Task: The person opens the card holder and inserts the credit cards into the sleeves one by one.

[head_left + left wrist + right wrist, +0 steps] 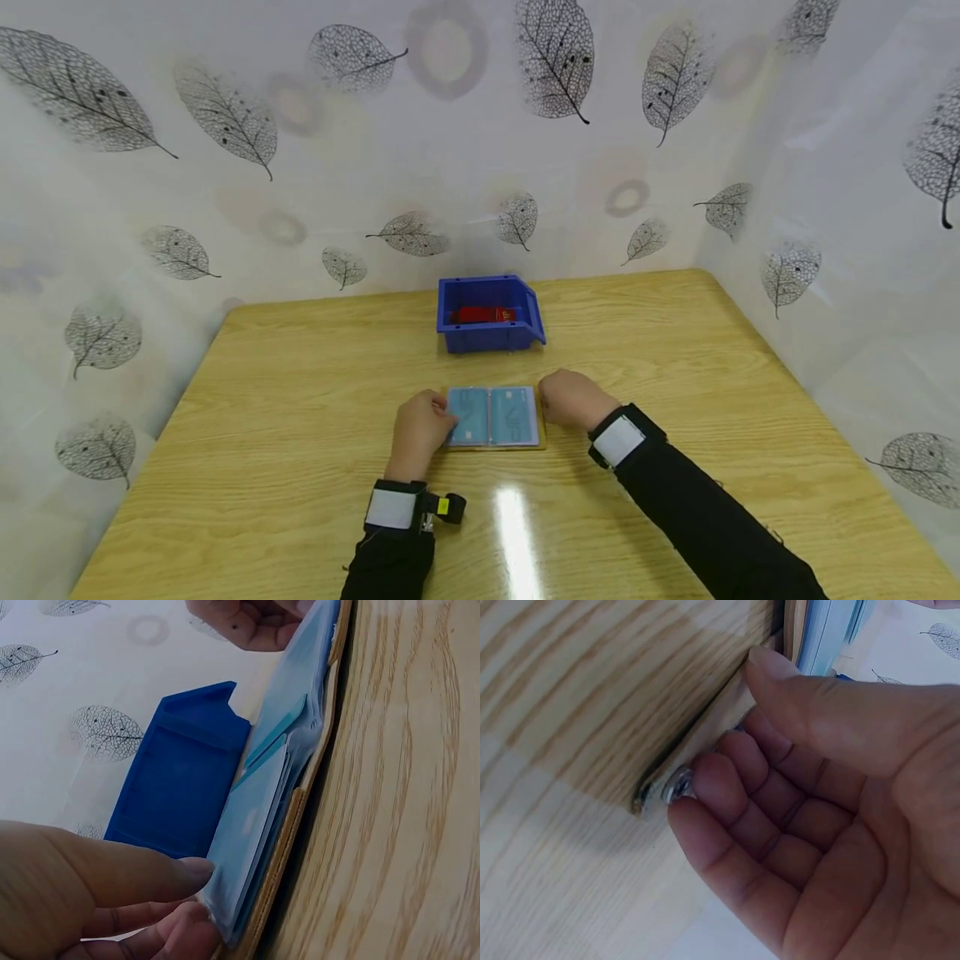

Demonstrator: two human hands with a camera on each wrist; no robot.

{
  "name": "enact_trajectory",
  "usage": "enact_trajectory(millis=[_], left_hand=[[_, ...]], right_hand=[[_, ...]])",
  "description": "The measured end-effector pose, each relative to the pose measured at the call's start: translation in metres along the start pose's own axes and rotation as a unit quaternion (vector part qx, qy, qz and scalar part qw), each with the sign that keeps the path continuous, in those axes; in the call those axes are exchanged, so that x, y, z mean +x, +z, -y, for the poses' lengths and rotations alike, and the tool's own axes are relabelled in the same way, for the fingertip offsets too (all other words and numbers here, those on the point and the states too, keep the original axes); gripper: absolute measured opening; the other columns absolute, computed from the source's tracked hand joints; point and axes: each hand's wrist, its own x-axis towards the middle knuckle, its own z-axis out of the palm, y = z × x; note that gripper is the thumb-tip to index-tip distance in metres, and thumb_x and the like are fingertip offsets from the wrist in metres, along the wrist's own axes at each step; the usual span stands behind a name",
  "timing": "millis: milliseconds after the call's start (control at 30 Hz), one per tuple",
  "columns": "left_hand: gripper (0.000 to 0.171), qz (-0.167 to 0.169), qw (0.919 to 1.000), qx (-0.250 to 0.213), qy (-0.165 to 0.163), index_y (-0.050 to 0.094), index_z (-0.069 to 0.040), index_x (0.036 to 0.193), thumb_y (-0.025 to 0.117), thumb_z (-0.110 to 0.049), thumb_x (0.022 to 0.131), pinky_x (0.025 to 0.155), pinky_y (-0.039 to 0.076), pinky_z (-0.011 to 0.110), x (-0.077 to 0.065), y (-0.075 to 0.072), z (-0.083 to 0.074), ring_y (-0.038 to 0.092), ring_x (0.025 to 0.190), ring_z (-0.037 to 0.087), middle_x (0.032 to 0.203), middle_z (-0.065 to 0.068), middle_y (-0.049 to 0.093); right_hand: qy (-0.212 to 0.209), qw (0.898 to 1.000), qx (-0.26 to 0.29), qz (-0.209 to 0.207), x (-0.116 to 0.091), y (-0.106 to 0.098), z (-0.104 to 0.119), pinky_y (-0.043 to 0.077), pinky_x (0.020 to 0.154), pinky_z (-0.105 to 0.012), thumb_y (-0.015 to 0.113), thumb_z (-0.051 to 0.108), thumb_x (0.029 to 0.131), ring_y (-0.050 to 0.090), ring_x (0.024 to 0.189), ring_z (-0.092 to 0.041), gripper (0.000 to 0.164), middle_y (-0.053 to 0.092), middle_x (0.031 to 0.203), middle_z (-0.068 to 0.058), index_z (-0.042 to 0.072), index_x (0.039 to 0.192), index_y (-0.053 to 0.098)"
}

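Note:
A card holder (542,437) with a tan cover lies spread flat on the table. Its clear sleeves (247,817) hold light blue cards. My left hand (420,427) pinches the sleeves' left edge, thumb on top and fingers at the border. At the opposite side, my right hand (573,398) holds the cover's strap (718,727), its fingers curled along it and the thumb near the cover's edge. A metal snap (678,784) shows at the strap's end, beside the fingertips in the right wrist view.
Behind the card holder stands a blue plastic bin (491,340) with a red item (483,314) inside. The wooden table (300,417) reaches back to a leaf-patterned sheet (442,183), which also hangs along both sides.

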Motion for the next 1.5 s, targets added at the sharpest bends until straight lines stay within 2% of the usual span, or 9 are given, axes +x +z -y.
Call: enact_trajectory(millis=[233, 400, 500, 633, 967, 1133, 1267, 1400, 1500], left_hand=[[0.024, -0.004, 0.9951, 0.064, 0.076, 0.07, -0.003, 0.102, 0.073, -0.01, 0.08, 0.056, 0.047, 0.034, -0.002, 0.014, -0.03, 0.059, 0.068, 0.02, 0.078, 0.006, 0.064], [0.028, 0.028, 0.9889, 0.085, 0.118, 0.071, -0.004, 0.106, 0.074, -0.016, 0.081, 0.073, 0.052, 0.043, -0.003, 0.036, -0.056, 0.063, 0.088, 0.031, 0.096, 0.014, 0.066], [0.038, 0.049, 0.9852, 0.117, 0.115, 0.068, -0.005, 0.114, 0.076, -0.022, 0.081, 0.081, 0.051, 0.047, -0.004, 0.052, -0.065, 0.059, 0.101, 0.037, 0.109, 0.017, 0.063], [0.047, 0.055, 0.9786, 0.165, 0.111, 0.066, -0.005, 0.118, 0.078, -0.028, 0.079, 0.079, 0.051, 0.048, -0.005, 0.065, -0.068, 0.055, 0.104, 0.038, 0.114, 0.019, 0.059], [0.053, 0.067, 0.9765, 0.18, 0.099, 0.063, -0.003, 0.119, 0.079, -0.028, 0.075, 0.079, 0.05, 0.048, -0.008, 0.068, -0.076, 0.052, 0.103, 0.039, 0.112, 0.02, 0.058], [0.066, 0.07, 0.9832, 0.143, 0.091, 0.058, -0.001, 0.126, 0.083, -0.03, 0.072, 0.08, 0.051, 0.048, -0.005, 0.063, -0.075, 0.056, 0.104, 0.04, 0.113, 0.021, 0.06], [0.069, 0.104, 0.9922, 0.034, 0.061, 0.054, -0.002, 0.133, 0.081, -0.021, 0.072, 0.081, 0.052, 0.047, 0.0, 0.049, -0.071, 0.059, 0.103, 0.036, 0.12, 0.021, 0.06], [0.06, 0.138, 0.9881, -0.059, 0.033, 0.055, -0.002, 0.132, 0.074, -0.015, 0.076, 0.079, 0.052, 0.043, 0.003, 0.032, -0.062, 0.06, 0.101, 0.029, 0.122, 0.018, 0.061], [0.047, 0.137, 0.9868, -0.083, 0.025, 0.061, -0.002, 0.124, 0.071, -0.015, 0.079, 0.073, 0.053, 0.038, 0.004, 0.021, -0.051, 0.064, 0.092, 0.025, 0.111, 0.014, 0.066]], right_hand=[[-0.005, 1.0, 0.002, 0.0, -0.002, -0.001, -0.001, 0.031, 0.055, -0.028, 0.068, 0.003, 0.085, 0.037, 0.057, -0.015, 0.029, 0.039, 0.061, 0.001, 0.01, 0.065, 0.048], [-0.012, 1.0, -0.003, -0.01, -0.001, 0.002, -0.002, 0.031, 0.055, -0.028, 0.07, 0.003, 0.083, 0.036, 0.056, -0.014, 0.026, 0.04, 0.061, 0.001, 0.01, 0.065, 0.051], [-0.011, 1.0, -0.01, -0.014, 0.0, 0.003, -0.003, 0.033, 0.055, -0.029, 0.069, 0.002, 0.082, 0.036, 0.056, -0.015, 0.028, 0.041, 0.061, 0.001, 0.01, 0.064, 0.05], [-0.009, 1.0, -0.014, -0.017, 0.0, 0.002, -0.001, 0.038, 0.055, -0.031, 0.068, 0.002, 0.083, 0.038, 0.057, -0.015, 0.028, 0.045, 0.062, 0.001, 0.01, 0.063, 0.05], [-0.021, 0.999, -0.027, -0.029, -0.003, 0.002, -0.002, 0.044, 0.057, -0.031, 0.07, 0.002, 0.08, 0.042, 0.059, -0.014, 0.021, 0.05, 0.064, 0.001, 0.009, 0.067, 0.055], [-0.027, 0.999, -0.024, -0.031, -0.003, 0.002, -0.002, 0.04, 0.055, -0.03, 0.069, 0.0, 0.079, 0.038, 0.057, -0.013, 0.027, 0.044, 0.061, 0.003, 0.011, 0.063, 0.05], [-0.022, 0.999, -0.022, -0.026, -0.002, 0.002, -0.002, 0.038, 0.055, -0.03, 0.07, 0.001, 0.079, 0.038, 0.056, -0.013, 0.027, 0.044, 0.061, 0.002, 0.011, 0.064, 0.05], [-0.007, 1.0, -0.018, -0.014, -0.003, 0.001, -0.002, 0.038, 0.056, -0.029, 0.071, 0.002, 0.08, 0.041, 0.057, -0.014, 0.025, 0.046, 0.062, 0.001, 0.01, 0.067, 0.052], [0.002, 1.0, -0.009, -0.003, -0.003, 0.0, 0.0, 0.036, 0.056, -0.029, 0.071, 0.002, 0.081, 0.04, 0.057, -0.014, 0.025, 0.045, 0.062, 0.001, 0.009, 0.067, 0.052]])
